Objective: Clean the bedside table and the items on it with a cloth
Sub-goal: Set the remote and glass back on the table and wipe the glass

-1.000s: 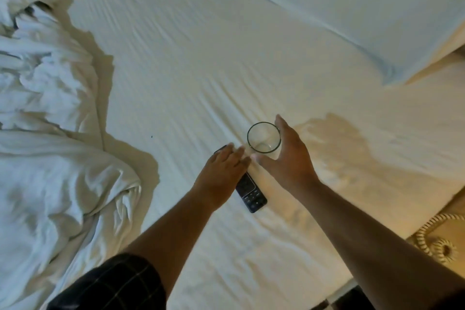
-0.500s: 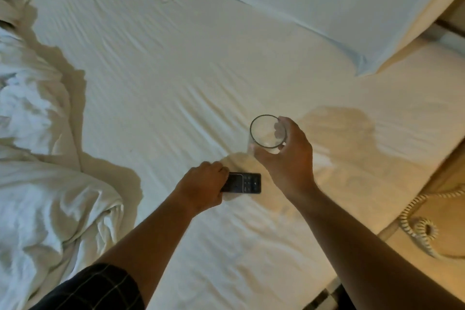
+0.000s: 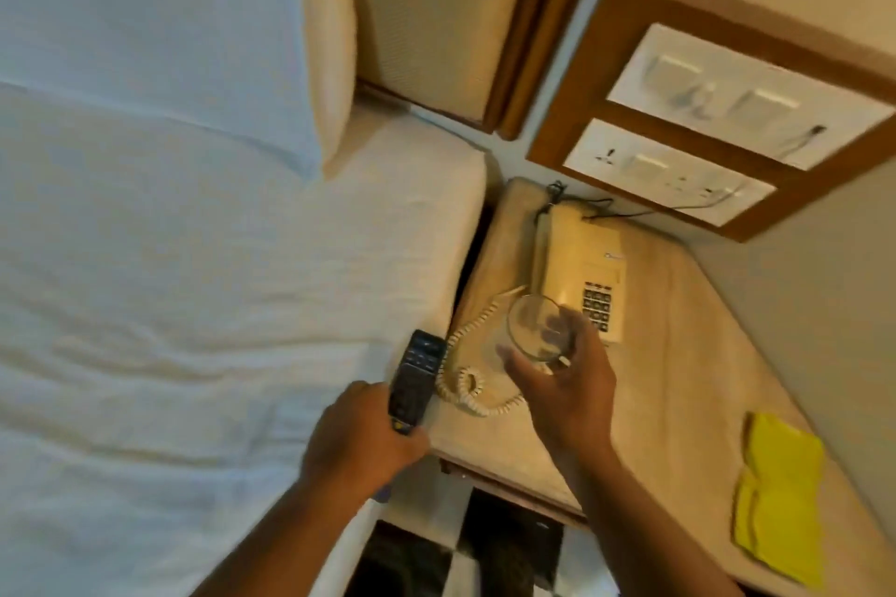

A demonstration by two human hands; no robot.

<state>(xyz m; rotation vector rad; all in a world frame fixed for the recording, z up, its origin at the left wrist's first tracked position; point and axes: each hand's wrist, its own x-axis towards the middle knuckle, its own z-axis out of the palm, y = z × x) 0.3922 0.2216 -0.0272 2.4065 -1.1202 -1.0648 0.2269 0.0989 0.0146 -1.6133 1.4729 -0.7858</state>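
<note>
White bed, wall switch panel

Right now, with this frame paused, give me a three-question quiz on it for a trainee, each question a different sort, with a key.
1. True or false: the yellow cloth lies on the bedside table, held by neither hand.
2. Multiple choice: the left hand grips which item? A) a phone handset B) the remote control C) a pillow
3. Fill in: the right hand holds the ___ above the telephone's coiled cord.

Key: 1 true; 2 B; 3 glass, which sits in front of the telephone in this view.
</note>
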